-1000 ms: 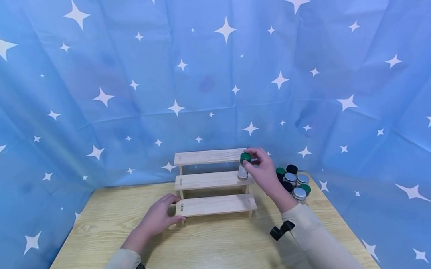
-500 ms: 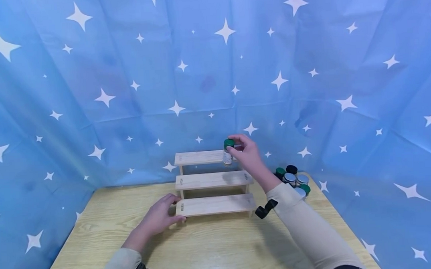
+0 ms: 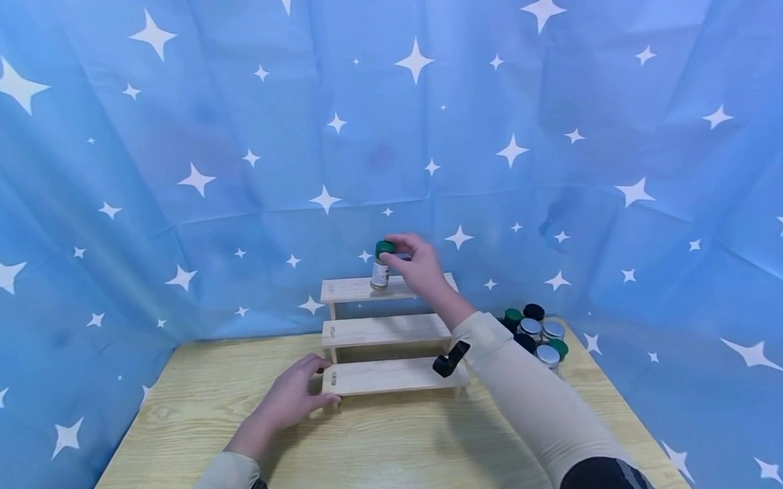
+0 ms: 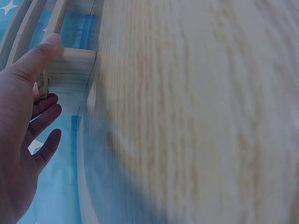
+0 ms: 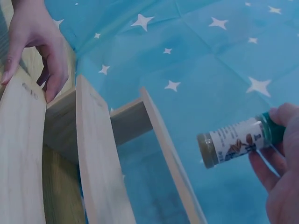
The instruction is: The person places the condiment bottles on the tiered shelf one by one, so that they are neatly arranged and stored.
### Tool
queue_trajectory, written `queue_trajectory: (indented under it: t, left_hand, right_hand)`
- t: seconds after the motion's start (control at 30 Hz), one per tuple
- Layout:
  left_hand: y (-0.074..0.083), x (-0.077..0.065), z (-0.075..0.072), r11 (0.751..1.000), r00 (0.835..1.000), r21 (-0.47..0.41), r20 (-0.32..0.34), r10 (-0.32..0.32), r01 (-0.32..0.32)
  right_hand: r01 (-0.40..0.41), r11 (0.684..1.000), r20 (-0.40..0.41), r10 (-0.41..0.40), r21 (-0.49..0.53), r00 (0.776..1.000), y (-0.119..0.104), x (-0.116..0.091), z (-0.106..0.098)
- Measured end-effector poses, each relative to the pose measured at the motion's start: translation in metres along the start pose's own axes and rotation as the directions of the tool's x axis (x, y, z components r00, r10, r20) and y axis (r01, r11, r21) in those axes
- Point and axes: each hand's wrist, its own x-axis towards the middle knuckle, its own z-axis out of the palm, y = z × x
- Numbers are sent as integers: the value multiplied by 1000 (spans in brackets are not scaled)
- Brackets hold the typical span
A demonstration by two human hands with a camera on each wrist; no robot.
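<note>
In the head view my right hand (image 3: 415, 262) pinches the green cap of a small labelled spice jar (image 3: 380, 274), held upright at the top step of a three-tier wooden rack (image 3: 393, 376). The right wrist view shows the jar (image 5: 236, 141) has a printed label and pale brown contents, its base apart from the top board. My left hand (image 3: 297, 394) grips the left end of the lowest step. Seen from the left wrist, the thumb of my left hand (image 4: 23, 107) lies along one side of the board (image 4: 43, 84), with fingertips at the other.
Several jars (image 3: 547, 356) with green, black and silver lids stand together on the wooden table (image 3: 387, 449), right of the rack. A blue cloth (image 3: 229, 135) with white stars hangs behind and on both sides.
My right hand has carried the spice jar up and to the left, from the right end of the middle step to the top step. My left hand keeps its grip on the lowest step.
</note>
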Motion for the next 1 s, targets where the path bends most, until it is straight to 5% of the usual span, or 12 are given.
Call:
queue_trajectory:
  t: [0.47, 1.0]
  left_hand:
    - [-2, -1, 1, 1000, 1000, -5, 3, -2, 2]
    - [-3, 1, 0, 1000, 1000, -11, 13, -1, 1]
  right_hand:
    - [33, 999, 42, -34, 7, 999, -3, 18, 53]
    - [3, 1000, 39, -2, -26, 999, 11, 20, 86]
